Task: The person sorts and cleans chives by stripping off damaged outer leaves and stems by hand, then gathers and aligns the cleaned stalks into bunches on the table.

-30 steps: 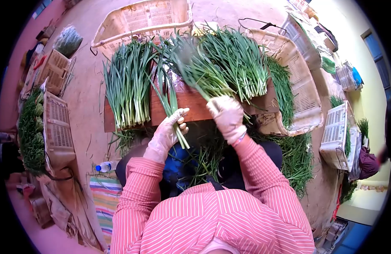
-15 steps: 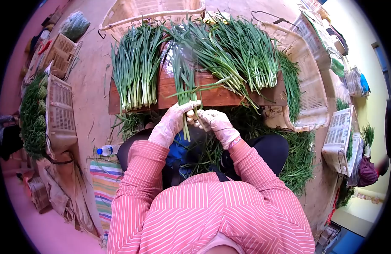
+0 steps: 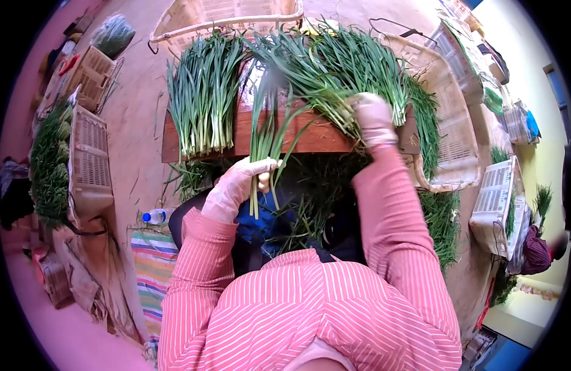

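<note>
My left hand (image 3: 239,182), in a pale glove, is closed around a few garlic chives (image 3: 270,145) in front of the wooden board. Their leaves point away from me and the pale stem ends hang below the fingers. My right hand (image 3: 373,117), also gloved, reaches over the board to the stem ends of the right-hand pile of chives (image 3: 353,68). Motion smears it, and its fingers cannot be made out. A neat pile of chives (image 3: 205,93) lies on the left part of the board (image 3: 291,133), stems toward me.
A plastic basket (image 3: 449,123) stands against the board's right side, another basket (image 3: 226,18) behind it. Loose greens (image 3: 443,229) lie on the floor at my right. A water bottle (image 3: 157,216) and a striped mat (image 3: 150,272) are at my left. More crates (image 3: 90,161) line the sides.
My right hand has left the chives near my left hand and moved right and forward to the right pile. A chive lying crosswise above the hands is no longer there. My left hand keeps its hold, slightly lower.
</note>
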Tool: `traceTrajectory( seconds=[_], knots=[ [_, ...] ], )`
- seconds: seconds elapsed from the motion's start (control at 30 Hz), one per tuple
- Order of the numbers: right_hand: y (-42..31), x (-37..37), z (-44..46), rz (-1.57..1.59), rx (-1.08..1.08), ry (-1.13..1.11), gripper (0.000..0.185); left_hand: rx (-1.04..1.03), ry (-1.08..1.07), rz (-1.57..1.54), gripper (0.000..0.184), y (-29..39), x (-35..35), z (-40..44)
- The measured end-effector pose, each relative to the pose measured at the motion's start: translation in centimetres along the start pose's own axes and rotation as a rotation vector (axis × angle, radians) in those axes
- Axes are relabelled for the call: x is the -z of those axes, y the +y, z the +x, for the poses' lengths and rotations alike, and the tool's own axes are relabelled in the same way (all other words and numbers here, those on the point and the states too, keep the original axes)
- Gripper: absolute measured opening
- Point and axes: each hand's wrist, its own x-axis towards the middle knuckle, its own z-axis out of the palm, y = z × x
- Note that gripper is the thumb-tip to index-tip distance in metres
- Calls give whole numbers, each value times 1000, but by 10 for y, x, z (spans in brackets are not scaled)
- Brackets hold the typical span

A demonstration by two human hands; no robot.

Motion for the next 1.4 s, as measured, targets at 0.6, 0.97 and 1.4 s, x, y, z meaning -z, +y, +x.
traceTrajectory(
  seconds=[0.6, 0.97, 1.4],
  knots=[
    [-146, -15, -107, 1077, -335, -890, 47, -184, 145, -246, 28, -30, -11, 45],
    [-94, 17, -67, 723, 42, -367, 31, -290, -14, -530, 41, 2, 2, 33],
    [0, -13, 24, -9, -348, -526, 35, -245, -103, -590, 44, 5, -9, 37]
  ],
)
